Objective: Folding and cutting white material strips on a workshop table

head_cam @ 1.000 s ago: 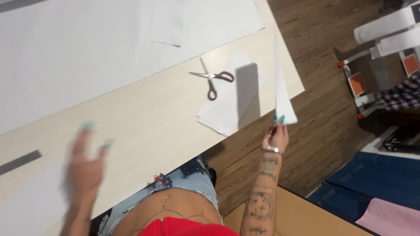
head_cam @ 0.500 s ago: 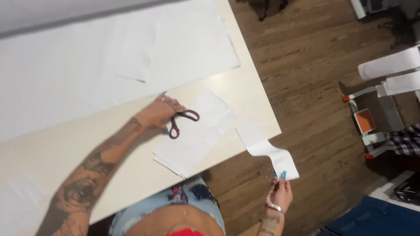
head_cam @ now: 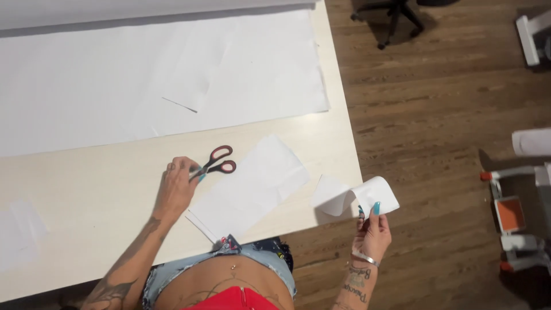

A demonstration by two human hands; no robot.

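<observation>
- A pair of scissors [head_cam: 213, 162] with red and black handles lies on a pale wooden table [head_cam: 103, 189], under the fingertips of the left hand [head_cam: 177, 186].
- The scissors' long axis runs on a slant: the handle loops point up and to the right, away from the person, and the blades point down-left, hidden beneath the hand.
- The left hand grasps the scissors at the blade end, fingers curled over them.
- Just right of that hand, a white paper sheet [head_cam: 252, 186] lies flat on the table, its long axis also slanting up to the right; a corner passes the table's near edge.
- Further right, beyond the table edge, the right hand [head_cam: 373, 232] pinches a curled white paper strip [head_cam: 356, 198] between thumb and fingers with turquoise nails, held in the air above the wooden floor [head_cam: 436, 115].
- Beyond both hands, a large white sheet [head_cam: 143, 80] covers the far part of the table.
- To the far right of the right hand, a small orange bin [head_cam: 509, 213] sits on the floor; whether anything is in it cannot be told.
</observation>
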